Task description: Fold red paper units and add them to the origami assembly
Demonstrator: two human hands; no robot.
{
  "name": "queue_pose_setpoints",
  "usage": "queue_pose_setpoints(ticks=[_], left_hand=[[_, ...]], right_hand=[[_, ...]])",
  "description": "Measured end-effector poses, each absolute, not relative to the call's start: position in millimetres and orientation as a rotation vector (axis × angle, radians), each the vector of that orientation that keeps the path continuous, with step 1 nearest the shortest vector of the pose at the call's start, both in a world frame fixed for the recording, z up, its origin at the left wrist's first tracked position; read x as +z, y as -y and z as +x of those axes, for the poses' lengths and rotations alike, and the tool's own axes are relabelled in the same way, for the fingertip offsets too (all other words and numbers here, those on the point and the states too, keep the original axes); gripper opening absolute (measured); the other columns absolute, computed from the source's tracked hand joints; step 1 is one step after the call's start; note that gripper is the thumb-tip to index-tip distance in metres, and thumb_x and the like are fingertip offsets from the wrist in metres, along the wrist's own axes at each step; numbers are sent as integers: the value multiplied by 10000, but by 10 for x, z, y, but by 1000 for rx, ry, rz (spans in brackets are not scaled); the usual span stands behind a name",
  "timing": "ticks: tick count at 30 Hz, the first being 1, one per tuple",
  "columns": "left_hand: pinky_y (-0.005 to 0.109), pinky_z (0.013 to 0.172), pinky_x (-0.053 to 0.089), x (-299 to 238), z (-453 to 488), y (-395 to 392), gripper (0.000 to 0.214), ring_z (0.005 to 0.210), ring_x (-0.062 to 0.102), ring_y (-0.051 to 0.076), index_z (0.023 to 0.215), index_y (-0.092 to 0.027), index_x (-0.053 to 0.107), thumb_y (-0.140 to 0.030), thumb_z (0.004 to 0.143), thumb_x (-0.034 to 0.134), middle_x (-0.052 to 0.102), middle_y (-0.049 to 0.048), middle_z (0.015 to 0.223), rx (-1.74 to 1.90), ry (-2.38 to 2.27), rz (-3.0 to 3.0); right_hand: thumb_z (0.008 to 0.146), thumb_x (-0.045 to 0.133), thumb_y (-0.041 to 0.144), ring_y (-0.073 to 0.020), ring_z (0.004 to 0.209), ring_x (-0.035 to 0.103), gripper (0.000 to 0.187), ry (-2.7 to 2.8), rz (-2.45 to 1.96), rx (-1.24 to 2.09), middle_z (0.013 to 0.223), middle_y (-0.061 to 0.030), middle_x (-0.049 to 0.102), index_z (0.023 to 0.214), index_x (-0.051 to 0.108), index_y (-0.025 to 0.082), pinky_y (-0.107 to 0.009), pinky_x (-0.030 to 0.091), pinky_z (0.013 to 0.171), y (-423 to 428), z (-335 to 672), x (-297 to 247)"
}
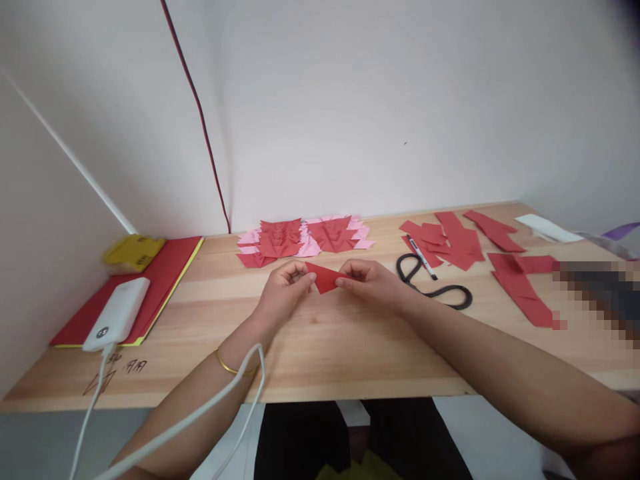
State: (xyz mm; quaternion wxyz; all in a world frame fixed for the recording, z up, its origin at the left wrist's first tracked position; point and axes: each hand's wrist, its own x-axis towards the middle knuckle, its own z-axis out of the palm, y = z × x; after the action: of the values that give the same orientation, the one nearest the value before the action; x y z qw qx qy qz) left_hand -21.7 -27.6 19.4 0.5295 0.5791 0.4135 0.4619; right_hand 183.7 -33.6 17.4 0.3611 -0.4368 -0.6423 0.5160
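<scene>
Both hands pinch one small folded piece of red paper (325, 277) just above the wooden table (320, 347). My left hand (283, 290) grips its left end and my right hand (373, 283) grips its right end. Behind the hands, close to the wall, several folded red and pink paper pieces (305, 240) lie in rows.
Black scissors (433, 283) and a marker pen (423, 257) lie right of my right hand, among several red paper strips (465, 243). At the left, a white power bank (117, 313) with a cable rests on stacked red sheets (165, 280), beside a yellow object (134, 251). A blurred patch covers the right edge.
</scene>
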Motion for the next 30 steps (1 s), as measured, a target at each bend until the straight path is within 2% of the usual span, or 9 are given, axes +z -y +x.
queue_pose_setpoints(ticks=[5, 10, 17, 20, 24, 27, 30], left_hand=[[211, 561, 390, 215, -232, 279, 179, 546, 514, 86, 730, -152, 574, -310, 735, 658, 554, -25, 594, 1121, -998, 1400], [208, 575, 400, 230, -248, 282, 152, 559, 512, 83, 754, -159, 582, -295, 742, 649, 552, -27, 605, 1147, -1018, 1408], [194, 558, 379, 230, -245, 269, 135, 539, 489, 75, 717, -165, 544, -274, 742, 619, 528, -38, 585, 1141, -1082, 1430], [195, 508, 341, 192, -248, 248, 123, 488, 443, 73, 689, -170, 514, -253, 723, 599, 492, -52, 534, 1110, -1167, 1430], [210, 476, 311, 160, -273, 231, 96, 478, 428, 88, 637, -174, 505, -220, 679, 577, 495, -46, 528, 898, -1344, 1590], [245, 548, 359, 180, -302, 227, 115, 575, 483, 124, 589, -173, 530, -216, 692, 558, 551, -11, 598, 749, -1463, 1959], [321, 727, 405, 207, -319, 227, 80, 767, 528, 184, 667, -175, 590, -186, 725, 537, 607, 34, 727, 787, -1483, 2331]], right_hand=[[743, 613, 443, -74, 543, 381, 299, 1725, -1107, 1305, 621, 42, 449, 685, 502, 172, -214, 299, 498, 342, 1836, 154], [782, 579, 422, -82, 559, 416, 260, 1789, -1099, 1299, 644, 31, 491, 732, 529, 172, -215, 313, 506, 354, 1841, 133], [784, 571, 390, -80, 562, 391, 236, 1842, -1092, 1220, 636, 34, 455, 706, 521, 173, -210, 307, 504, 366, 1825, 167], [779, 563, 356, -95, 598, 442, 184, 1801, -1128, 1153, 680, 16, 512, 770, 557, 173, -219, 343, 535, 335, 1827, 156], [759, 554, 301, -114, 635, 500, 171, 1742, -1193, 1030, 737, 1, 570, 877, 555, 178, -239, 387, 590, 293, 1841, 123], [761, 511, 239, -120, 646, 512, 118, 1851, -1235, 916, 737, 6, 574, 863, 544, 189, -243, 390, 608, 300, 1850, 117], [765, 474, 194, -128, 664, 524, 122, 1984, -1295, 798, 753, 3, 593, 866, 543, 197, -247, 383, 626, 324, 1853, 126]])
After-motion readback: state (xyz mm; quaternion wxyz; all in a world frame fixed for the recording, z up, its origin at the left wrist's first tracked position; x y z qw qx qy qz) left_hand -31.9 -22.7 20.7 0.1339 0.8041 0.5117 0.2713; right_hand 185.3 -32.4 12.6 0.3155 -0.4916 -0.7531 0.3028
